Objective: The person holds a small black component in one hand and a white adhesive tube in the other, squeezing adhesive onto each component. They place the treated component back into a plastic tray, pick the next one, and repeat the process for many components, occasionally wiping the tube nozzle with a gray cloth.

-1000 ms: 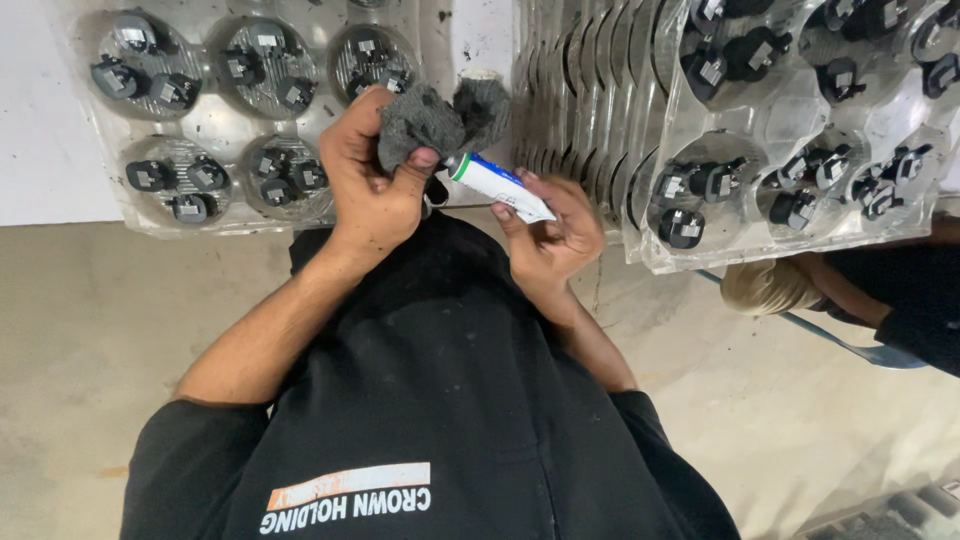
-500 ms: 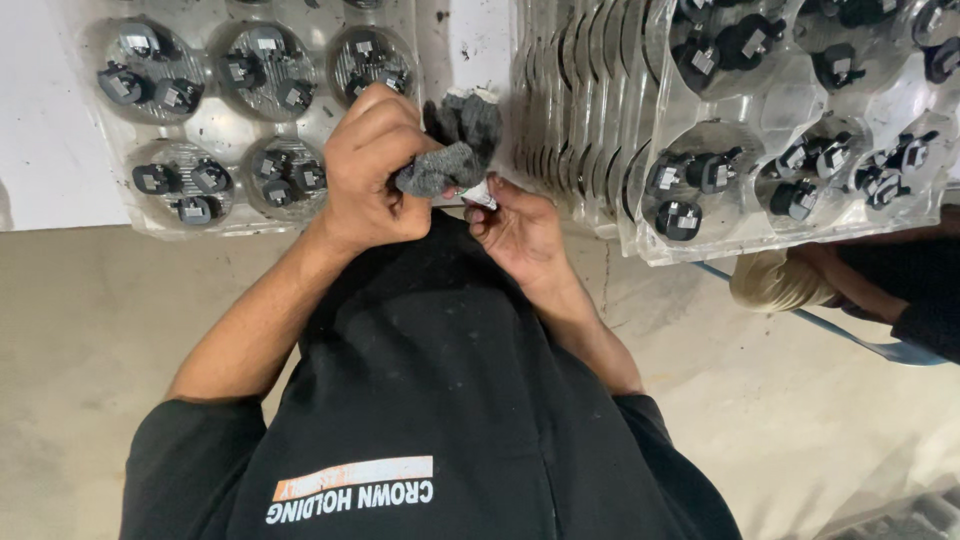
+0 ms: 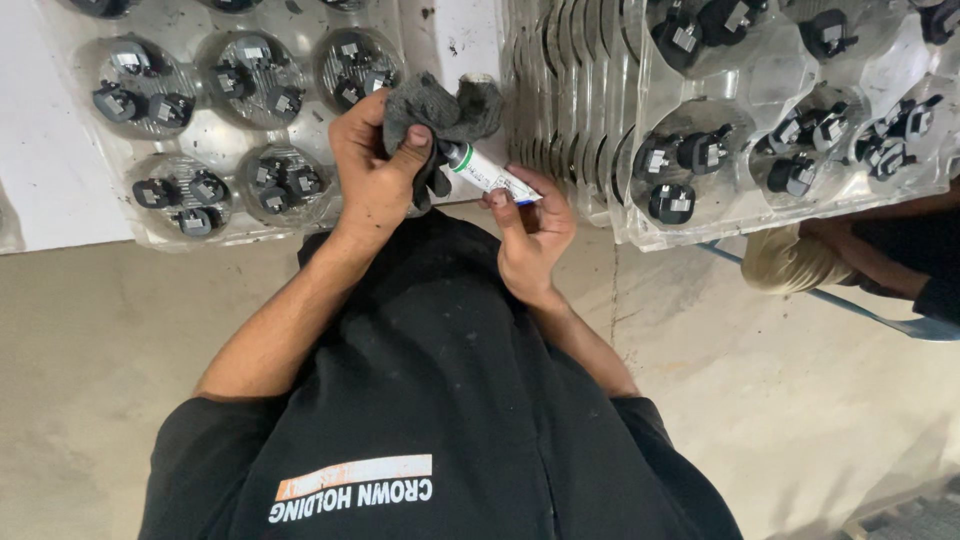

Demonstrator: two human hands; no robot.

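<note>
- Your left hand (image 3: 375, 175) is closed around a dark grey knitted rag (image 3: 440, 115); the thumb presses the cloth against the fingers, and the loose, lumpy ends stand out above the fist.
- Your right hand (image 3: 530, 235) pinches a small tube (image 3: 490, 172) between thumb and fingertips, near its lower end.
- The tube is white and smooth, with a green band close to the top and a blue mark at the bottom. It lies tilted, and its upper end goes into the rag, so tube and cloth are touching.
- Both hands are held close together in front of your chest, just over the edge of the white bench (image 3: 45, 165).
- On the bench to the left lies a clear plastic tray (image 3: 225, 145) with round pockets. Each pocket holds small black parts with grey metal pieces.
- To the right is a second clear tray (image 3: 800, 85), glossy and a little wrinkled, with the same kind of black parts in round pockets.
- Between the two trays stands a stack of thin clear trays (image 3: 560, 90), seen from the edge, like ribs.
- Below the bench the floor (image 3: 120, 330) is pale, rough concrete with stains.
- At the far right, the arm (image 3: 860, 260) of another person shows under the second tray.
</note>
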